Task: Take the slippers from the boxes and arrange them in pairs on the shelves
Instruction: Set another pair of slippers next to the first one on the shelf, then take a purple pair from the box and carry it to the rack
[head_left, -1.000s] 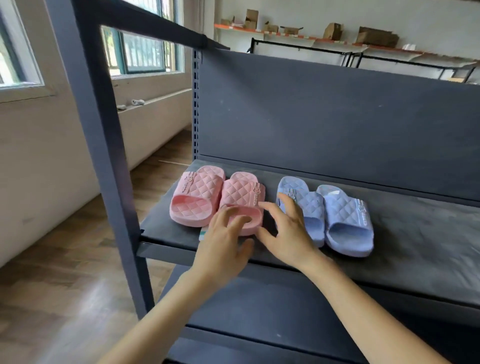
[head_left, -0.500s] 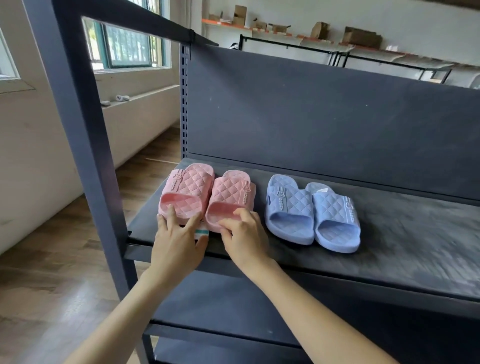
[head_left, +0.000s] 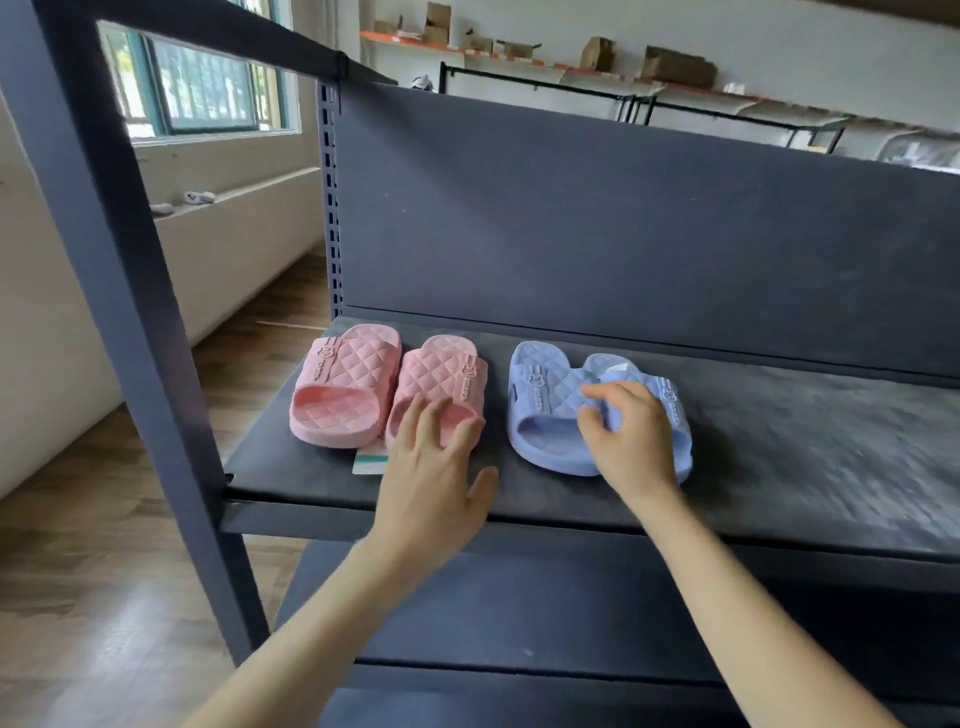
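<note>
Pink quilted rubber slippers (head_left: 358, 384) and pale blue quilted rubber slippers (head_left: 550, 405) sit as two pairs side by side at the left end of the dark grey metal shelf (head_left: 805, 467), with a white-and-green paper tag (head_left: 370, 461) poking out under the pink pair. Left grip (head_left: 431, 467): fingers straight, resting on the heel end of the right pink slipper (head_left: 441, 369), holding nothing; right grip (head_left: 631, 441): fingers curled on the strap of the right blue slipper (head_left: 670, 395), hiding most of it. Slanted grey front post (head_left: 130, 312) stands just left of the pink pair, rack back panel (head_left: 623, 234) behind the toes.
</note>
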